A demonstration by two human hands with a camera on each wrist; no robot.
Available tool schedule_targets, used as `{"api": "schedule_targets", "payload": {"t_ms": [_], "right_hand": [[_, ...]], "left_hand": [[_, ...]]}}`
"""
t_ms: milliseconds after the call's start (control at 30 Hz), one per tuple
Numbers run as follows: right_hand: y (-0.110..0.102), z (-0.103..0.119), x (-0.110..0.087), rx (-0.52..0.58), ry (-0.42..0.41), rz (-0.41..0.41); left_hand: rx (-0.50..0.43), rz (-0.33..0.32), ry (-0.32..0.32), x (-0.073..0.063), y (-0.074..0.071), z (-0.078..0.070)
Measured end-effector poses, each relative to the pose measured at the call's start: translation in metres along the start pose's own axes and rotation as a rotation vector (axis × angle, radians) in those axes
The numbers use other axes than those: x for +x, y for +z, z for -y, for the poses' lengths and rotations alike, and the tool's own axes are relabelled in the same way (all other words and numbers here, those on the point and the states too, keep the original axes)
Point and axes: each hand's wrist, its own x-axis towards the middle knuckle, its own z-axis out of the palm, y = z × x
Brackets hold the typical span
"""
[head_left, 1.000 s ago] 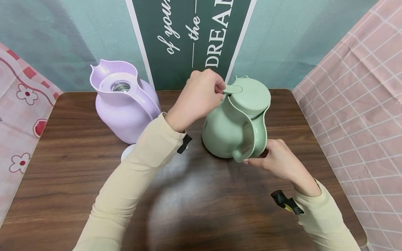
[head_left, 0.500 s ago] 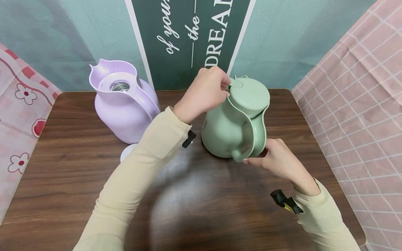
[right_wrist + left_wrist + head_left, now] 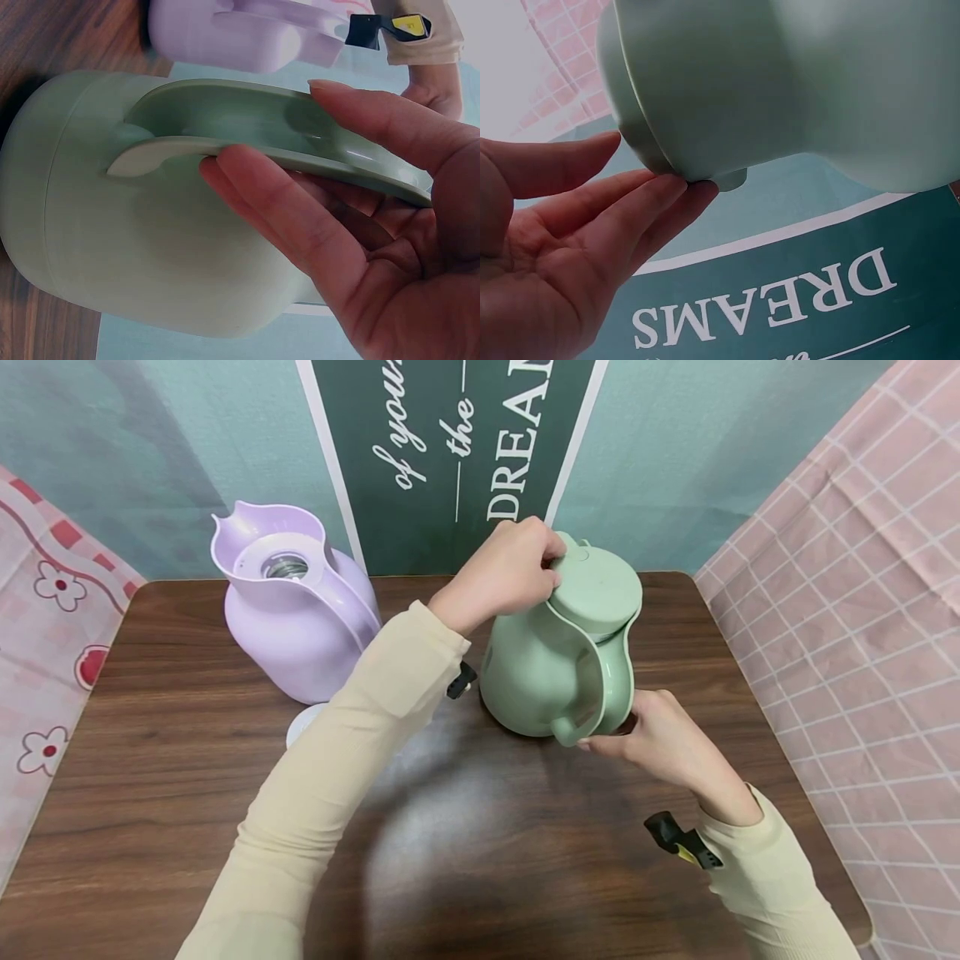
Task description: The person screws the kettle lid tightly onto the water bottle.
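A green thermos jug (image 3: 521, 677) stands on the right half of the table with its round lid (image 3: 600, 593) in place. At the lid's left edge is my left hand (image 3: 506, 568), thumb and fingertips closed on the rim. The left wrist view shows the thumb (image 3: 566, 161) on the top side and the fingers below, next to a small tab (image 3: 731, 180). My right hand (image 3: 660, 743) holds the jug's handle (image 3: 176, 146), thumb on one side and fingers on the other.
A purple thermos jug (image 3: 296, 639) stands at the left with its mouth uncovered. Beside its base lies a white round piece (image 3: 302, 724), partly behind the left sleeve. A teal cloth (image 3: 652, 452) backs the wooden table (image 3: 480, 860), and a pink checked cloth (image 3: 877, 635) flanks the right.
The lid has turned clockwise, its tab swinging from the left toward the back. My left hand has moved right and slightly back with it. The right hand stays at the handle.
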Motion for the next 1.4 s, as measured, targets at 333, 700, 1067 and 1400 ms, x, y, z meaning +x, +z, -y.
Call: {"api": "schedule_targets", "payload": {"t_ms": [333, 700, 1067, 1400], "right_hand": [[0.000, 0.000, -0.001, 0.000, 0.011, 0.006], [0.001, 0.000, -0.002, -0.005, 0.011, 0.007], [0.001, 0.000, -0.002, -0.002, 0.008, 0.008], [0.001, -0.001, -0.002, -0.012, -0.008, 0.002]], "left_hand": [[-0.020, -0.017, -0.041, -0.013, 0.002, -0.007], [-0.043, -0.016, -0.053, -0.017, 0.007, -0.012], [-0.035, 0.040, -0.008, -0.006, 0.003, -0.004], [-0.055, -0.052, -0.046, -0.018, 0.009, -0.010]]}}
